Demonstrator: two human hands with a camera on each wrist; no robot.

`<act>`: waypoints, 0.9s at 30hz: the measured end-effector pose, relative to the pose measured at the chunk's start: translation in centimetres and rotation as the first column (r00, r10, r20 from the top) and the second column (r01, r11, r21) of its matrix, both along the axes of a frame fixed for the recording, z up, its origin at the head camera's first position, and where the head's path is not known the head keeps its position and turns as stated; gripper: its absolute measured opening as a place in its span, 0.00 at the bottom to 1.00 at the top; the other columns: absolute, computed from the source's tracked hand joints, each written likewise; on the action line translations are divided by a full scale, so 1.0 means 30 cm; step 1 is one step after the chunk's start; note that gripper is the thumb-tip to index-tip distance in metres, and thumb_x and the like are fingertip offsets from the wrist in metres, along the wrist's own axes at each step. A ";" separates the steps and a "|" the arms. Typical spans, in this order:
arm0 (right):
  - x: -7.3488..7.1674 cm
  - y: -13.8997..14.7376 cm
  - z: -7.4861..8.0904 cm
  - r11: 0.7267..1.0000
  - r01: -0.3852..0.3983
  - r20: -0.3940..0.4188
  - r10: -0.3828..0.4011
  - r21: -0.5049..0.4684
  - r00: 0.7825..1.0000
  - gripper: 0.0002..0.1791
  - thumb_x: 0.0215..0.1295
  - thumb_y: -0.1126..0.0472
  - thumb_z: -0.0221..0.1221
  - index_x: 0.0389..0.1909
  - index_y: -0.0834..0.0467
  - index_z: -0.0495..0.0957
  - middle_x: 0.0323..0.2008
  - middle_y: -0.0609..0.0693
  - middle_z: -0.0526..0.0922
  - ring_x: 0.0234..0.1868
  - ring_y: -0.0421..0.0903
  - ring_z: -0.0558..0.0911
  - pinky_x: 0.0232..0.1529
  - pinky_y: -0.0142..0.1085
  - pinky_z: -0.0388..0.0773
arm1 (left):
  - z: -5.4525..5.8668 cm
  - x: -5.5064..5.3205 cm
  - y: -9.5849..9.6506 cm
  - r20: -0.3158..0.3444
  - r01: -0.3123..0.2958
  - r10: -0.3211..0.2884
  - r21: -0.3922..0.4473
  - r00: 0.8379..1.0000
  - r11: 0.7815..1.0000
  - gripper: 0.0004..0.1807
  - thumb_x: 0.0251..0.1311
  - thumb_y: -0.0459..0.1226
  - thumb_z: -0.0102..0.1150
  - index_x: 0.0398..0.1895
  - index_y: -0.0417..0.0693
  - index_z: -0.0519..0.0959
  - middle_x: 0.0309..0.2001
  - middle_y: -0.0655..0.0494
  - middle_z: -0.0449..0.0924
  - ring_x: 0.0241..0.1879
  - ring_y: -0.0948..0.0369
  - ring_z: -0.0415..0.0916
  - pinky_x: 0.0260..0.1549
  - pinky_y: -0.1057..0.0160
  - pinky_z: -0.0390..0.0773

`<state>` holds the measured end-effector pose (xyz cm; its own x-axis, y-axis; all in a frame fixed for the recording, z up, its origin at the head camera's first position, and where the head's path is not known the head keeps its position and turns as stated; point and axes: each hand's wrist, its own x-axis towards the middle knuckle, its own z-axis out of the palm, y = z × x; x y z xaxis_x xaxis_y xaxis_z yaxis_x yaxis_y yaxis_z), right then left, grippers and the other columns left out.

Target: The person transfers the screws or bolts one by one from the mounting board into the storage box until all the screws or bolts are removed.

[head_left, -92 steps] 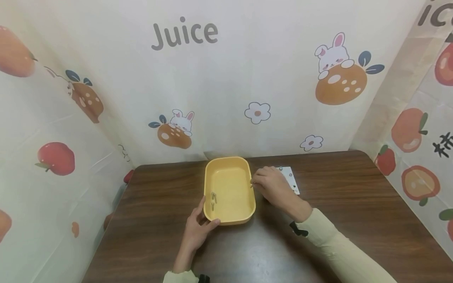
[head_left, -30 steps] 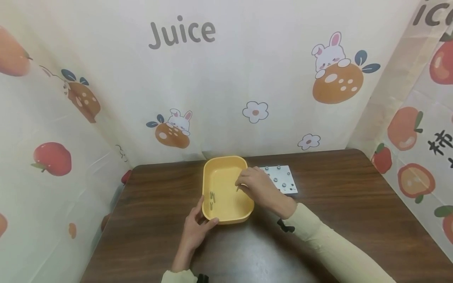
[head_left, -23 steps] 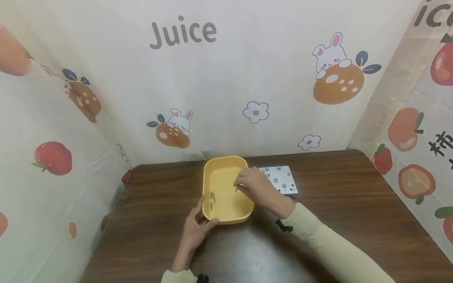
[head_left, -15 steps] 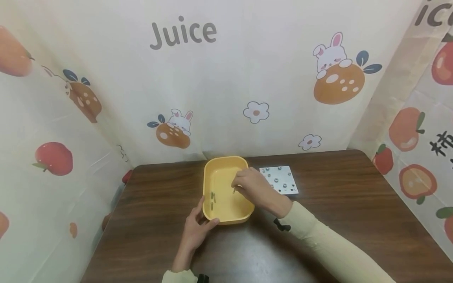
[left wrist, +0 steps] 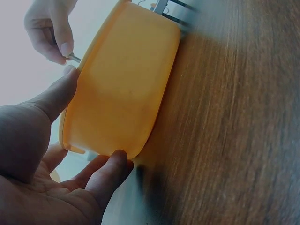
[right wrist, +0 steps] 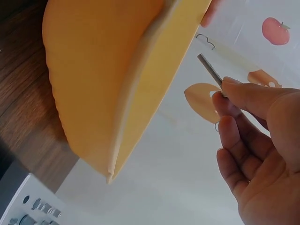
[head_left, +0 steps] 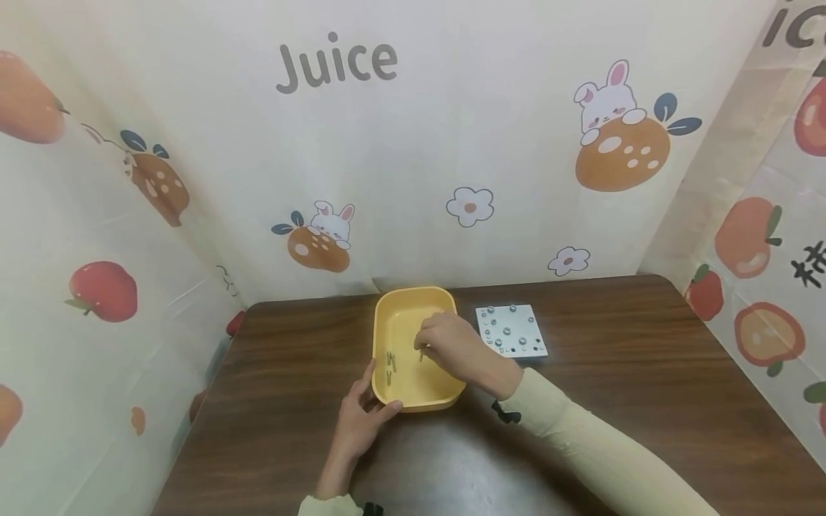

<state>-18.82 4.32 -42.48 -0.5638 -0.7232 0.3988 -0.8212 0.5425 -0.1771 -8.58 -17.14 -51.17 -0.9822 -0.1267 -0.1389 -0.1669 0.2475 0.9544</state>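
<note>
A yellow plastic bin point(head_left: 419, 393) stands on the table, with several small metal screws point(head_left: 391, 362) lying in its left part. My left hand point(head_left: 359, 421) holds its near left corner, thumb at the near rim and fingers along the side; the left wrist view shows these fingers against the outer wall. Over the middle of the bin, my right hand point(head_left: 452, 347) pinches a screw point(right wrist: 210, 70) between thumb and index finger. The threaded end of that screw points away from the fingertips; its other end is hidden in the grip.
To the right of the bin lies a light metal plate point(head_left: 524, 331) with several bolts and nuts on it and holes along its near edge. The brown wooden table point(head_left: 632, 387) is bounded by printed curtains point(head_left: 413, 158) at the back and both sides.
My right hand has moved left with the screw, from the bin's right rim to over its middle, uncovering the metal plate. My left hand stays at the bin's corner.
</note>
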 end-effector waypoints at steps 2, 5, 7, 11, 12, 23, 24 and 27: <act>0.000 -0.007 -0.003 1.000 0.002 0.011 -0.003 0.015 1.000 0.07 0.56 0.69 0.75 0.34 0.55 0.91 0.33 0.46 0.88 0.37 0.46 0.84 0.45 0.39 0.84 | 0.000 0.001 0.000 -0.001 0.001 -0.001 0.006 1.000 1.000 0.52 0.57 0.39 0.80 0.84 0.52 0.61 0.73 0.34 0.65 0.74 0.37 0.67 0.66 0.49 0.79; 0.000 -0.017 -0.008 0.999 0.008 0.033 -0.010 0.034 0.999 0.07 0.57 0.68 0.75 0.35 0.54 0.92 0.32 0.46 0.88 0.36 0.46 0.83 0.45 0.40 0.83 | -0.001 0.003 0.000 -0.010 0.008 -0.008 0.004 1.000 1.000 0.52 0.58 0.39 0.80 0.84 0.50 0.61 0.72 0.35 0.67 0.73 0.37 0.68 0.65 0.50 0.80; -0.002 -0.024 -0.010 0.999 0.006 0.036 -0.008 0.042 0.999 0.07 0.58 0.68 0.74 0.34 0.54 0.92 0.32 0.46 0.88 0.36 0.46 0.83 0.44 0.40 0.83 | 0.001 0.003 0.001 -0.013 0.011 -0.011 0.004 1.000 1.000 0.52 0.58 0.39 0.80 0.84 0.50 0.60 0.71 0.36 0.68 0.73 0.37 0.69 0.65 0.50 0.80; -0.007 -0.042 -0.008 0.998 -0.009 0.025 0.007 0.058 1.000 0.07 0.58 0.69 0.72 0.31 0.53 0.91 0.28 0.44 0.86 0.32 0.44 0.81 0.40 0.39 0.80 | 0.001 0.004 0.001 -0.016 0.016 -0.015 0.019 1.000 1.000 0.52 0.59 0.39 0.79 0.84 0.50 0.60 0.70 0.37 0.68 0.73 0.38 0.69 0.66 0.49 0.79; -0.008 -0.048 -0.008 0.998 -0.010 0.018 0.009 0.068 1.000 0.07 0.59 0.69 0.72 0.30 0.52 0.91 0.27 0.43 0.85 0.30 0.43 0.80 0.39 0.38 0.79 | 0.002 0.005 0.001 -0.019 0.018 -0.018 0.023 1.000 1.000 0.52 0.59 0.39 0.79 0.84 0.50 0.60 0.70 0.36 0.68 0.73 0.38 0.69 0.66 0.49 0.79; -0.012 -0.096 0.011 0.984 0.005 0.093 -0.022 0.179 0.995 0.09 0.60 0.70 0.69 0.27 0.52 0.90 0.21 0.42 0.79 0.24 0.40 0.69 0.30 0.31 0.70 | 0.003 0.005 0.000 -0.023 0.021 -0.020 0.030 1.000 0.999 0.52 0.59 0.38 0.79 0.84 0.50 0.60 0.70 0.36 0.68 0.73 0.38 0.68 0.66 0.50 0.79; -0.012 -0.100 0.013 0.983 0.006 0.095 -0.023 0.184 0.995 0.10 0.60 0.70 0.69 0.26 0.51 0.89 0.20 0.41 0.78 0.23 0.40 0.69 0.29 0.31 0.69 | 0.003 0.005 0.000 -0.023 0.020 -0.019 0.030 1.000 0.999 0.52 0.59 0.37 0.79 0.84 0.50 0.60 0.69 0.37 0.68 0.73 0.38 0.69 0.66 0.50 0.79; -0.012 -0.110 0.013 0.979 0.010 0.092 -0.029 0.202 0.995 0.11 0.59 0.69 0.70 0.23 0.50 0.87 0.19 0.40 0.75 0.23 0.39 0.68 0.29 0.31 0.68 | 0.003 0.005 0.001 -0.025 0.022 -0.021 0.036 0.999 0.999 0.52 0.59 0.37 0.79 0.84 0.50 0.60 0.68 0.37 0.68 0.73 0.38 0.69 0.66 0.49 0.79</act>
